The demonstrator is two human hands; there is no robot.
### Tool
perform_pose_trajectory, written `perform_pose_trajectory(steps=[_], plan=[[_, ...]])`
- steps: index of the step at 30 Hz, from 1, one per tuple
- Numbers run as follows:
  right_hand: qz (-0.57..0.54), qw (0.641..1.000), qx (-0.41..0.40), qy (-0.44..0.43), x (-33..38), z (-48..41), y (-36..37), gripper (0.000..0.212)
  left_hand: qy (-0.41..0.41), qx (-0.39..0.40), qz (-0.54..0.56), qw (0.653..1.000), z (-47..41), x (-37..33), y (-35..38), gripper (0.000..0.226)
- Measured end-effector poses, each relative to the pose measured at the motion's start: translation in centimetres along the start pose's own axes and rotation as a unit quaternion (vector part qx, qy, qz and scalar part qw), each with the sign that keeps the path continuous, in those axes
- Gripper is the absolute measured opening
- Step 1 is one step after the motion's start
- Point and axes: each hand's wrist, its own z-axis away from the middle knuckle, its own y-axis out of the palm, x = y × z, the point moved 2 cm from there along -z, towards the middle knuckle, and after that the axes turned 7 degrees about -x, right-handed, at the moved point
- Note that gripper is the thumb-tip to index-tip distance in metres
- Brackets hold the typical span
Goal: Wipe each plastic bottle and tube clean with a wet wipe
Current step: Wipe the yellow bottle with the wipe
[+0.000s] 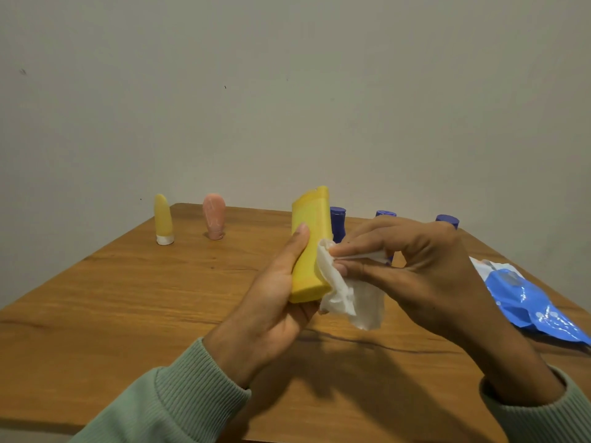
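left hand (275,302) is gripping yellow bottle (310,247) above the table (128,298), long axis nearly upright w/ top leaning away, while right hand (415,270) is pinching wet wipe (348,295) and pressing it on bottle's right side.

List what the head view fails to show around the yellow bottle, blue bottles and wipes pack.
All in the head view:
Blue bottles: lower bodies hidden behind the yellow bottle and right hand; mostly caps show.
Left hand: fingers hidden behind the yellow bottle.
Wipes pack: cut off by the right edge; print blurred.
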Motion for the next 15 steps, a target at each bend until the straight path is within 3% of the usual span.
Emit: perform_pose_trajectory(steps=[6,11,15], plan=[[0.041,0.998,-0.049,-0.003,-0.3,0.0,-0.1,0.02,0.046,0.016,-0.099,0.994,0.5,1.0,0.5,0.024],[0.058,0.989,-0.137,-0.009,-0.4,-0.1,-0.9,0.021,0.061,0.012,-0.126,0.99,0.5,0.7,0.4,0.037],[0.01,0.996,-0.09,0.011,0.4,-0.2,-1.0,0.02,0.049,0.051,-0.055,0.996,0.3,0.5,0.2,0.058]])
